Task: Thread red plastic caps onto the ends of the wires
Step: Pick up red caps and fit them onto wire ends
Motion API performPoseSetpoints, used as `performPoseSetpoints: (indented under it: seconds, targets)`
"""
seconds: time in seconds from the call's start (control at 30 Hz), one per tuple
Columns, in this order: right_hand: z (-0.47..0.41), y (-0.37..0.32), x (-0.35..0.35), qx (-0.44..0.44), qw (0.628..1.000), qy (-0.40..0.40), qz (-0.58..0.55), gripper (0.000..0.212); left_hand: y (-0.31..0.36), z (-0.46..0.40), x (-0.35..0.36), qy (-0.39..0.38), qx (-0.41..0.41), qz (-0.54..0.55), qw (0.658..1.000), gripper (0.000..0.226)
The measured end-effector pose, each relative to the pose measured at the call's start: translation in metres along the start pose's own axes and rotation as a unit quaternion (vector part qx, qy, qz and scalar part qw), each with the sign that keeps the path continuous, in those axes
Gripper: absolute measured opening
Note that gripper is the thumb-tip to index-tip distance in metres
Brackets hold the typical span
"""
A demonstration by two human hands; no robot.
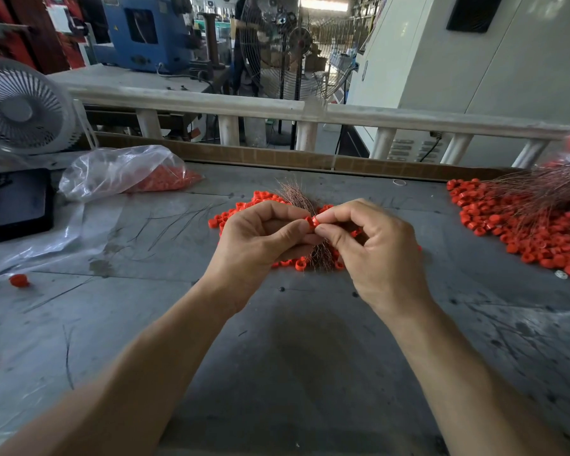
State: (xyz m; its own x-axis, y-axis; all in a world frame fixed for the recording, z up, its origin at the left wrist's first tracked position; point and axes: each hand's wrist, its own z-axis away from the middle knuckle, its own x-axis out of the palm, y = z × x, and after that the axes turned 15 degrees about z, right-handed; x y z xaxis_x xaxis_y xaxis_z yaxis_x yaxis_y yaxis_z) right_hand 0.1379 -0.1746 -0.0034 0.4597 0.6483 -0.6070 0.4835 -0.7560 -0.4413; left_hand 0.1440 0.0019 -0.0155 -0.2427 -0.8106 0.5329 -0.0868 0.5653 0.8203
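Note:
A small red plastic cap (310, 222) sits between my two hands at the table's middle. My right hand (372, 245) pinches it with thumb and forefinger. My left hand (260, 238) is curled round a bundle of thin copper wires (296, 196), whose ends fan out above and below the fist. Loose red caps (234, 215) lie scattered on the table (310, 340) under and behind both hands.
A clear bag of red caps (129, 172) lies at the back left, beside a black phone (15, 205) and a desk fan (20, 108). A big heap of capped wires (520, 222) fills the right side. One stray cap (19, 280) sits at left.

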Motion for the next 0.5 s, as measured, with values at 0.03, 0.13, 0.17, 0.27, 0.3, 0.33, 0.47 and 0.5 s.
performPoseSetpoints:
  seconds: [0.03, 0.13, 0.17, 0.27, 0.3, 0.33, 0.47, 0.5]
  targets:
    - [0.0, -0.0001, -0.0003, -0.006, 1.0, 0.002, 0.004, 0.008, 0.0, 0.0003, 0.0, 0.0, 0.006, -0.01, 1.0, 0.033]
    - [-0.0003, -0.0006, -0.0004, -0.024, 1.0, 0.012, 0.015, 0.007, -0.0007, 0.0008, 0.0002, -0.004, 0.021, -0.041, 0.999, 0.029]
    - [-0.0004, -0.0009, -0.0001, -0.029, 0.999, 0.015, 0.018, 0.007, -0.0009, 0.001, 0.0003, -0.006, 0.026, -0.051, 0.998, 0.027]
    - [-0.0004, -0.0006, 0.0005, -0.037, 0.999, 0.02, 0.015, 0.007, -0.0007, 0.0015, 0.0007, -0.009, 0.034, -0.065, 0.997, 0.025]
    - [-0.0003, -0.0002, 0.0008, -0.038, 0.999, 0.02, 0.012, 0.007, -0.0003, 0.0017, 0.0008, -0.01, 0.034, -0.066, 0.997, 0.025]
    - [-0.0001, 0.0001, 0.001, -0.039, 0.999, 0.02, 0.01, 0.007, 0.0001, 0.0019, 0.001, -0.011, 0.034, -0.066, 0.997, 0.024]
    - [-0.0004, 0.0017, 0.0019, -0.042, 0.999, 0.025, 0.0, 0.008, 0.0004, 0.0017, 0.0023, -0.006, 0.032, -0.065, 0.997, 0.027]
    - [-0.0007, 0.002, 0.0021, -0.044, 0.999, 0.026, -0.001, 0.008, 0.0003, 0.0016, 0.0021, -0.006, 0.029, -0.064, 0.997, 0.027]
